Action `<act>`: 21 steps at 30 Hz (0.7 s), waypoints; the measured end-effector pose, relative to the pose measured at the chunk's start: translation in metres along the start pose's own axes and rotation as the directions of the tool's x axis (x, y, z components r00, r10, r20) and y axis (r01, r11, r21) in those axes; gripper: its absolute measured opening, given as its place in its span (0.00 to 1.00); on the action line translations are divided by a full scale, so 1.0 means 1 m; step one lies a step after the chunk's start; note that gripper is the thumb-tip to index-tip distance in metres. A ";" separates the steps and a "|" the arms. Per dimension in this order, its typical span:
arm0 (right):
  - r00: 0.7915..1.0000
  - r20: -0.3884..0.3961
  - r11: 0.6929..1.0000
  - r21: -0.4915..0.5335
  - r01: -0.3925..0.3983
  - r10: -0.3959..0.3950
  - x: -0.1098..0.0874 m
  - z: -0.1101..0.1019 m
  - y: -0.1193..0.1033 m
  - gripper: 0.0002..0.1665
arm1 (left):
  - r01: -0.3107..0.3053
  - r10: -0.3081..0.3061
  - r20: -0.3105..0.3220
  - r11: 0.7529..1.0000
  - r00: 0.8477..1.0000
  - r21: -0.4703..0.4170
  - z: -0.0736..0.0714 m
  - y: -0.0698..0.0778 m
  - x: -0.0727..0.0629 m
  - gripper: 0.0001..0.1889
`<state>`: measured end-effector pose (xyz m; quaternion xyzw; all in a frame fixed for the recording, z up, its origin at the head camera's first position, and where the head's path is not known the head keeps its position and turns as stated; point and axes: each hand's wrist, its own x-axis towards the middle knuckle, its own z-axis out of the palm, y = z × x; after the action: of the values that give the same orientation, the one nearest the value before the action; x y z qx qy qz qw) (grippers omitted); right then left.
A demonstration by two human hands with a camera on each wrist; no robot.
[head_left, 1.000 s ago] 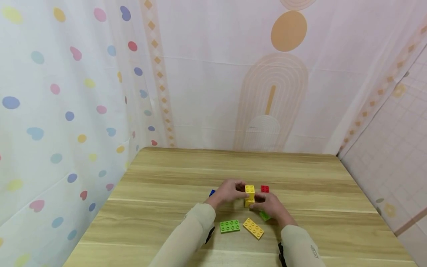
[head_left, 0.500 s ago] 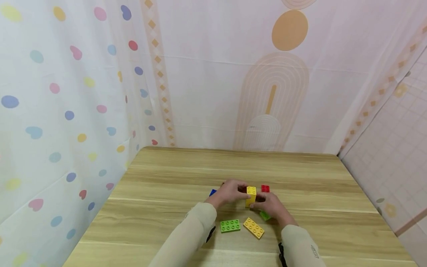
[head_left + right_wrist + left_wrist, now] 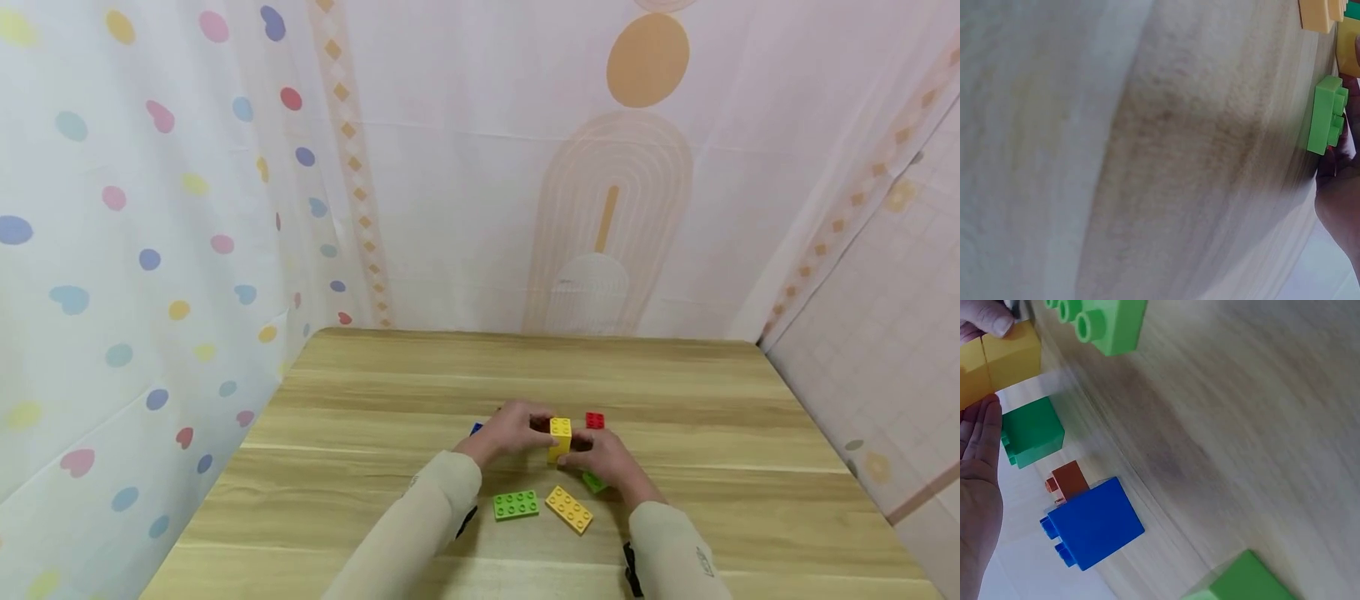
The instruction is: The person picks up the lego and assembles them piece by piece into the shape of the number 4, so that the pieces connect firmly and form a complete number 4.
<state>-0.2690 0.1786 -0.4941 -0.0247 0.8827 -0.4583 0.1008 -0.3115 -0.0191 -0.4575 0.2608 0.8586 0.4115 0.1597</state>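
Observation:
Two yellow building bricks [image 3: 559, 442] stand stacked, one on the other, with a thin seam between them in the left wrist view. My left hand [image 3: 516, 428] grips the upper brick from the left, thumb on its near side. From the right, my right hand [image 3: 609, 460] holds the lower brick between thumb and fingers. Its far fingers are hidden behind the stack. A light green brick [image 3: 1324, 115] lies close under the right hand, and a red brick [image 3: 595, 420] sits just beyond it.
A green eight-stud brick [image 3: 516, 505] and a yellow eight-stud brick [image 3: 569, 510] lie nearer on the wooden table [image 3: 360, 417]. Beside the left hand are a blue brick [image 3: 1096, 524], a small orange-brown brick [image 3: 1070, 480] and a dark green brick [image 3: 1034, 431]. Curtains hang behind.
The upper yellow brick has come down onto the lower one, so the step between them is gone and they line up. Both hands keep their hold; the other bricks stay put.

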 end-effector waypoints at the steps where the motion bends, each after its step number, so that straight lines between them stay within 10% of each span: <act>1: 1.000 -0.003 1.000 0.000 0.000 0.000 -0.001 0.000 0.000 0.21 | -0.012 0.012 0.000 1.000 1.000 0.006 0.001 0.000 0.000 0.10; 21: 0.996 -0.051 0.997 0.007 0.073 -0.072 0.000 0.000 -0.002 0.22 | -0.035 0.037 -0.044 0.998 0.998 0.060 0.005 -0.002 0.003 0.11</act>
<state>-0.2690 0.1775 -0.4928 -0.0447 0.8814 -0.4661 0.0618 -0.3122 -0.0154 -0.4617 0.2715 0.8690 0.3943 0.1249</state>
